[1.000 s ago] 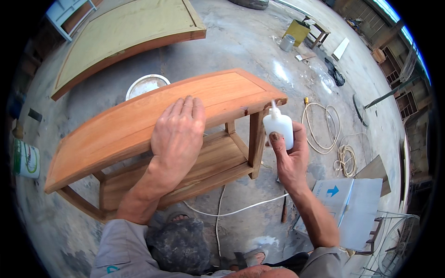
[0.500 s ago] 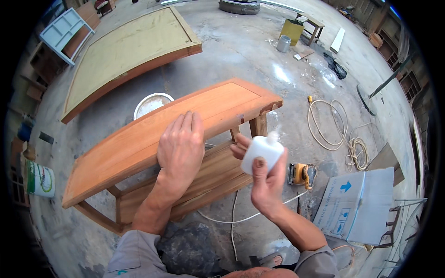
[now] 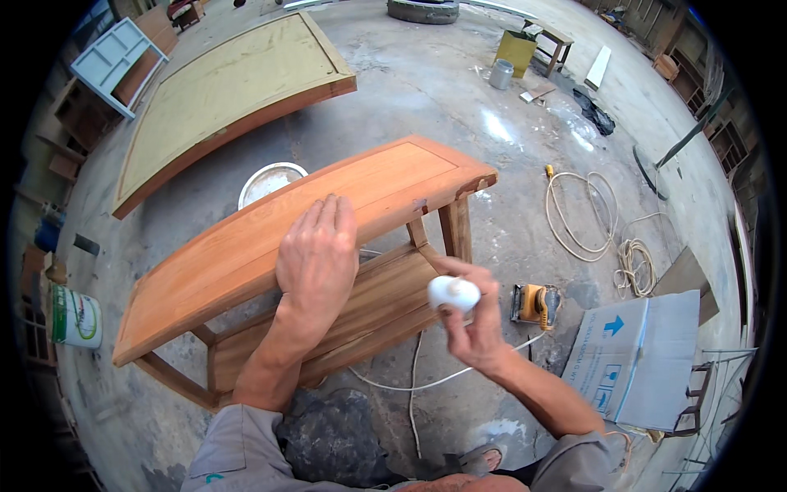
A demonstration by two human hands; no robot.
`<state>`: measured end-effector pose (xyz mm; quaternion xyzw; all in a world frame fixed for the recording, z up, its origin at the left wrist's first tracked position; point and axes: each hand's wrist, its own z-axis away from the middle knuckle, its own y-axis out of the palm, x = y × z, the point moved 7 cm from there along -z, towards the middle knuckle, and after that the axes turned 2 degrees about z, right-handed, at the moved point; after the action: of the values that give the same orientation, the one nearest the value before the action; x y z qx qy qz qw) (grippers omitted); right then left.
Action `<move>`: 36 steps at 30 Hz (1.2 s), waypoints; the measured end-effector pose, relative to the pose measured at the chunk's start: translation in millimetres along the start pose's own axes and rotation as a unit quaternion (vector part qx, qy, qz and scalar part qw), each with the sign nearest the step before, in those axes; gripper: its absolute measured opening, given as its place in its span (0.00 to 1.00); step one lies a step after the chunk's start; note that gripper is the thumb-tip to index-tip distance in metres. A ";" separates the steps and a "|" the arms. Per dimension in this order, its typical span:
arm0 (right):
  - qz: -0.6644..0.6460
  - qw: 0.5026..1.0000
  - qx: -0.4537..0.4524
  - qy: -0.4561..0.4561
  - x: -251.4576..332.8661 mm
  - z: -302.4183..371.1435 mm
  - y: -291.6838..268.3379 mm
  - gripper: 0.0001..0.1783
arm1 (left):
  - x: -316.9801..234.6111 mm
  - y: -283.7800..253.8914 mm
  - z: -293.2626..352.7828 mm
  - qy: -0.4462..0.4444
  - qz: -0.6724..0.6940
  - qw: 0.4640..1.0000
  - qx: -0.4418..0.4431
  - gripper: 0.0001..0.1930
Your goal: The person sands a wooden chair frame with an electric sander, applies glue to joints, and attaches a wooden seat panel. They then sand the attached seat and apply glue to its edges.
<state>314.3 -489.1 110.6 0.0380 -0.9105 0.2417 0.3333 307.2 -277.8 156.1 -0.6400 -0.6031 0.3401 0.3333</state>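
Note:
A wooden bench-like table [image 3: 201,271] with a reddish top and a lower shelf stands before me. Flat on its top, near the front edge, lies my left hand [image 3: 318,254], fingers stretched out and holding nothing. My right hand [image 3: 479,332] is closed round a small white plastic bottle [image 3: 452,293], just off the table's right front side. The bottle points largely along my line of sight, so its nozzle is hard to make out. Dark chipped patches [image 3: 420,204] mark the front edge of the top near its right corner.
An orange sander [image 3: 536,307] rests on the concrete floor at right, beside a flattened cardboard box [image 3: 631,361]. Coiled cable [image 3: 635,269] lies beyond. A large panel [image 3: 238,98] stands at far left, a white bucket [image 3: 78,316] at left. A round white basin [image 3: 273,182] sits behind the table.
My right hand has turned the bottle from side-on to nearly end-on and lowered it slightly to the left. My left hand stays in the same place on the tabletop.

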 end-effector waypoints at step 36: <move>0.199 0.874 0.068 0.439 -136.0 297.0 -34.4 0.23 | 93.7 60.3 -65.2 -0.034 -0.065 0.994 0.084 0.11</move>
<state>252.9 -670.2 -156.5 -0.2318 -0.6404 0.3558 0.6399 398.5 -188.4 138.2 -0.5574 -0.6236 0.3889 0.3862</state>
